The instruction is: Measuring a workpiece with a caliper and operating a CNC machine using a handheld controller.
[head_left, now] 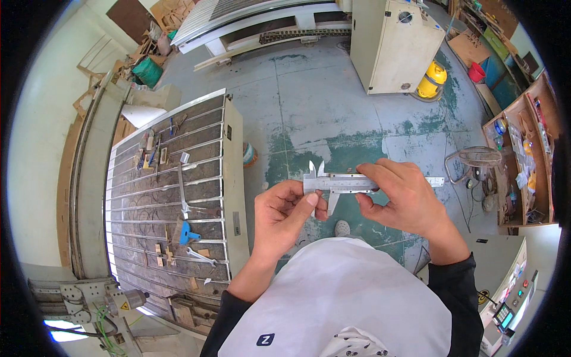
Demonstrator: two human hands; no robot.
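Observation:
A silvery metal vernier caliper (348, 182) lies crosswise in front of me, held between both hands above the floor. Its fixed-jaw end is pinched by the thumb and fingers of my left hand (281, 215). My right hand (406, 199) grips the sliding part and beam from the right, thumb below and fingers above. The beam's far end sticks out past my right hand. The small upper jaws stand a little apart, and so do the long lower jaws; my left fingertips are by the lower jaws. Whether anything small sits between them I cannot tell.
To my left stands a slatted machine bed (166, 196) carrying a wrench (201, 256), a blue-handled scraper (188, 233) and wood scraps. Ahead is a beige cabinet (389, 47) beside a yellow vacuum (431, 80). A fan (479, 156) and cluttered shelves (526, 160) stand right.

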